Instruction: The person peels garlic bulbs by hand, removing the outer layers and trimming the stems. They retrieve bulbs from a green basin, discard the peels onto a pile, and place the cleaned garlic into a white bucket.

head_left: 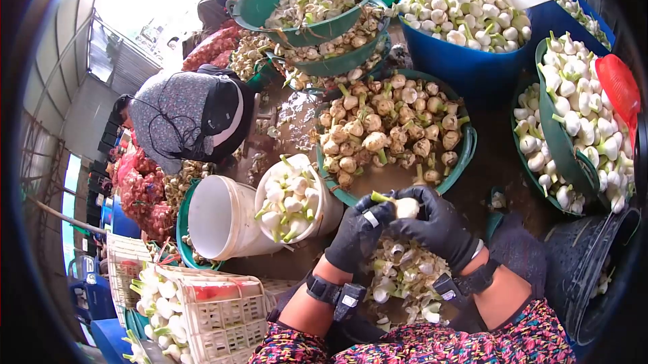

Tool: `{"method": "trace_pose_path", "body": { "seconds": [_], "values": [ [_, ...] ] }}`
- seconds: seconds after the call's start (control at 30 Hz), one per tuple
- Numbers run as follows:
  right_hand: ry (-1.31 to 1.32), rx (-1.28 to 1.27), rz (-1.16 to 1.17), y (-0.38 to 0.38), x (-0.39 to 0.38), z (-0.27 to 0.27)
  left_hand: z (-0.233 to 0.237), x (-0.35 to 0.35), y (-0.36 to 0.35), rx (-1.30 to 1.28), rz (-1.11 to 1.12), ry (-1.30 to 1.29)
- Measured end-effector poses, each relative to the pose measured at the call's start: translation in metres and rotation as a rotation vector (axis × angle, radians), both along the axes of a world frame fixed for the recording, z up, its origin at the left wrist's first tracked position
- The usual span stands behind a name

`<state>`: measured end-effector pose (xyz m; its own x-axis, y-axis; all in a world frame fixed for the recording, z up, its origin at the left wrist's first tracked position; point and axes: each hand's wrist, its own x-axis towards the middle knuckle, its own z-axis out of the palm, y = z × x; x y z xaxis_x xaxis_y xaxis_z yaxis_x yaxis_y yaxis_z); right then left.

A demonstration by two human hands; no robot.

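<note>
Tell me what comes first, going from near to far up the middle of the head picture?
Peels → left hand and right hand, both holding a bulb → big basin of garlic → stacked basins.

- My black-gloved left hand point(356, 232) is curled, fingers pinched inward.
- My black-gloved right hand point(439, 225) meets it, fingertip to fingertip.
- Both forearms are bare, with black straps at the wrists.

Bulb point(407, 208) between left hand point(358, 232) and right hand point(439, 225); basin point(466, 146) behind, bucket point(329, 210) left
</note>
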<state>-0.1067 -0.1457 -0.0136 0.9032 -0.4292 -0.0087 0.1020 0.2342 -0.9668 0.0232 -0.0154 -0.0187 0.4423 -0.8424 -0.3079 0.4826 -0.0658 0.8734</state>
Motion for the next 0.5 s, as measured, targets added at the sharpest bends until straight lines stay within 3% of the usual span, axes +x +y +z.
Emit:
{"method": "trace_pose_path", "body": {
  "seconds": [0.03,0.07,0.13,0.17,0.2,0.27,0.33,0.4,0.43,0.47,0.5],
  "values": [
    [-0.077,-0.303,-0.181,0.004,0.0,0.006,0.016,-0.007,-0.009,-0.008,0.046,-0.02],
    [0.014,-0.508,-0.23,0.001,-0.006,0.016,0.02,-0.007,-0.014,0.0,0.105,0.099],
    [0.0,-0.593,-0.229,-0.005,-0.004,0.015,0.021,-0.006,-0.015,0.013,0.099,0.021],
    [-0.037,-0.535,-0.26,-0.004,-0.002,0.013,0.022,-0.01,-0.014,0.012,0.052,-0.346],
    [-0.098,-0.619,-0.294,-0.006,-0.001,0.008,0.015,-0.006,-0.015,-0.045,0.088,-0.127],
    [-0.094,-0.657,-0.307,-0.006,0.0,-0.001,0.02,-0.008,-0.018,0.031,0.107,-0.134],
    [-0.048,-0.498,-0.274,-0.006,-0.001,-0.003,0.028,-0.012,-0.023,0.071,0.137,-0.058],
    [-0.042,-0.545,-0.283,-0.005,-0.002,-0.001,0.013,-0.005,-0.02,0.117,0.101,-0.148],
    [-0.047,-0.207,-0.225,-0.003,-0.001,-0.003,0.003,-0.001,-0.016,0.124,0.094,-0.145],
    [-0.055,0.127,-0.163,-0.002,-0.001,-0.006,-0.007,0.003,-0.013,0.117,0.054,-0.347],
    [-0.081,0.284,-0.132,-0.003,0.0,-0.009,-0.005,0.003,-0.016,0.103,0.014,-0.551]
  ]
}}
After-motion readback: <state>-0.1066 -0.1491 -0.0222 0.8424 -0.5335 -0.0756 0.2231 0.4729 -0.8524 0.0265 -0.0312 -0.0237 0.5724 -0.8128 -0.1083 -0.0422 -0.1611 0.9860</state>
